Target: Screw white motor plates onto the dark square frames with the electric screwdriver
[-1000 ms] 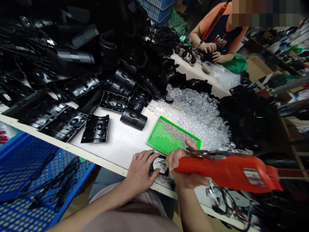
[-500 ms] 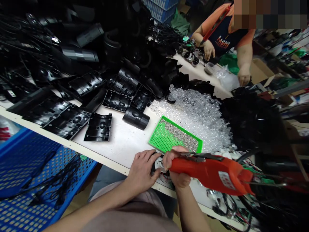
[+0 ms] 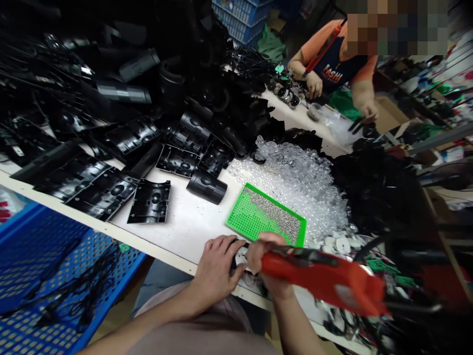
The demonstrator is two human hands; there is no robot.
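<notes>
Far left of the grip, a blue perforated crate [image 3: 66, 276] sits below the table's near edge, holding black cables. Beyond the left hand lies a band of bare white tabletop [image 3: 188, 222], the main open room here, bounded by black plastic housing halves [image 3: 149, 201] and a black plastic cylinder [image 3: 206, 187].

The left hand [image 3: 216, 268] is closed over a small black-and-white round part [image 3: 240, 256], right at the table's near edge, with little margin below it. Thin wires trail from the part toward the edge.

The right hand [image 3: 268, 261] sits immediately beside that part, clenched around a red handheld tool [image 3: 321, 278], whose body extends rightward past the table edge. Just above both hands, a green pegboard tray [image 3: 266, 214] carrying silver granules lies nearly touching the right hand.

Beyond the tray, a heap of clear plastic domes [image 3: 295, 187] spreads across the table, and white discs [image 3: 342, 245] lie just above the tool. Tangled wiring [image 3: 343, 320] crowds the space beneath it. At the table's far end, a co-worker [image 3: 332, 64] stands well apart, with both hands in view.
</notes>
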